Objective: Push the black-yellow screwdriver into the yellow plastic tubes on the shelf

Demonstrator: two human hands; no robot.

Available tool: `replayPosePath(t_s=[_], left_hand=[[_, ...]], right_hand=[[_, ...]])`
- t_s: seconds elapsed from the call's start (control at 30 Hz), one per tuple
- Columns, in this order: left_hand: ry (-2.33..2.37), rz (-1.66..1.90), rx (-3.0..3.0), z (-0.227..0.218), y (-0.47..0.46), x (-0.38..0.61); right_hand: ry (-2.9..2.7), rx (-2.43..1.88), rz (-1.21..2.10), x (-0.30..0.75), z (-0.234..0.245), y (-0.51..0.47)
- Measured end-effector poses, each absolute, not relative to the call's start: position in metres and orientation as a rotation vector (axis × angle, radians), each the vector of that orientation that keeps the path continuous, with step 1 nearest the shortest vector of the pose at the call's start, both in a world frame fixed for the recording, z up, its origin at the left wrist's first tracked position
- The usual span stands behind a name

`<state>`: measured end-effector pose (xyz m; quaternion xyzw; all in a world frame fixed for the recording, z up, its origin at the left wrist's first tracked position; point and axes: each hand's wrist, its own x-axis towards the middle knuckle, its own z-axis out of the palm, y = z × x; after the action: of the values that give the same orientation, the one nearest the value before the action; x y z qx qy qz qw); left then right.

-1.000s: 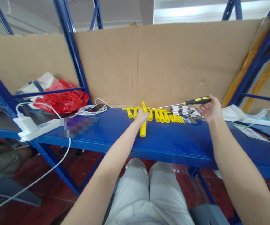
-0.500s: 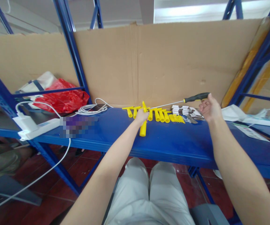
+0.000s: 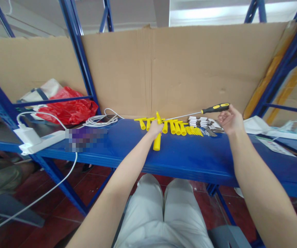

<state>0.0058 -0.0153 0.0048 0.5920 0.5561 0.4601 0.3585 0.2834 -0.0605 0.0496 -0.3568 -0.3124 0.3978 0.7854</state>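
My left hand is closed around a yellow T-shaped plastic handle, holding it over the blue shelf with its round end towards me. My right hand pinches the end of a long screwdriver with a black and yellow grip. Its thin shaft reaches left to the head of the yellow handle; the tip is hidden near my left fingers. Behind lie several more yellow T-shaped handles in a row. Right of them are small yellow pieces, then metal blades and white-and-dark pieces.
A cardboard sheet stands along the back. To the left are a coiled white cable, a red plastic bag and a power strip. White wrapping lies at the right. Blue posts frame the shelf.
The screwdriver has turned about its shaft, so the yellow patch of its grip now faces up. My right fingers have shifted slightly; my left hand and the yellow handle stay almost in place.
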Motion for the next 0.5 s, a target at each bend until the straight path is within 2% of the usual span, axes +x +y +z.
replayPosePath(t_s=[0.3,0.5], left_hand=[[1.443,1.172,1.533,0.0058,-0.0157,0.0059],[1.430,1.184,1.532,0.0056,-0.0167,0.0062]], right_hand=[[-0.650,-0.753,0.740,0.2775,0.0489,-0.0632],[-0.628,-0.760,0.808,0.2831,0.0474,-0.0580]])
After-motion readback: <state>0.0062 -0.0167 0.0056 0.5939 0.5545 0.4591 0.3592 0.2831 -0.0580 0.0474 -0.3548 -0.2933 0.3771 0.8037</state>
